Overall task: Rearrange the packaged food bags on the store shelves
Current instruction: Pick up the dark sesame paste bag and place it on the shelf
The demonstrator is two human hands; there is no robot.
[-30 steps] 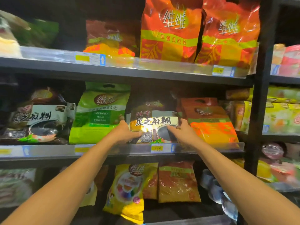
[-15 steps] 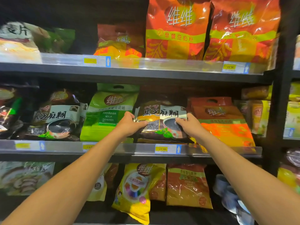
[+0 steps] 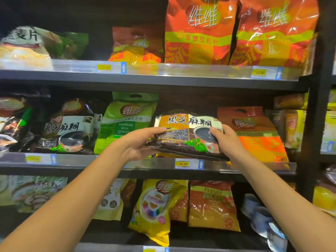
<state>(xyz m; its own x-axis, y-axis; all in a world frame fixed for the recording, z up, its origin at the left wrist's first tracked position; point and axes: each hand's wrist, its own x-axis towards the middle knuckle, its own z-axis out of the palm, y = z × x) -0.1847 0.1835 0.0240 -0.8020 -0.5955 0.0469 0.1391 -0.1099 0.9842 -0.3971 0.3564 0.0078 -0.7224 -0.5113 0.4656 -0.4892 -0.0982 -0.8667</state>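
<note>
My left hand and right hand clasp the sesame bag mid-frame by its side edges; it looks soft, floppy, slick.

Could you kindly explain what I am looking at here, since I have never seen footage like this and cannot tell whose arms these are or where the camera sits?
There is no machine here. The single picture comes from a wide-angle camera worn on a person's head, looking forward and down, so the two bare arms reaching in from the bottom are that person's own. In front stand dark store shelves stocked with packaged food. The left hand and right hand grip the two sides of a dark brown and yellow plastic bag picturing a bowl, holding it tilted above the middle shelf's front edge. Beside it stand a green soybean milk powder bag and an orange bag with a handle hole. Tall red and orange bags fill the shelf above.
</note>
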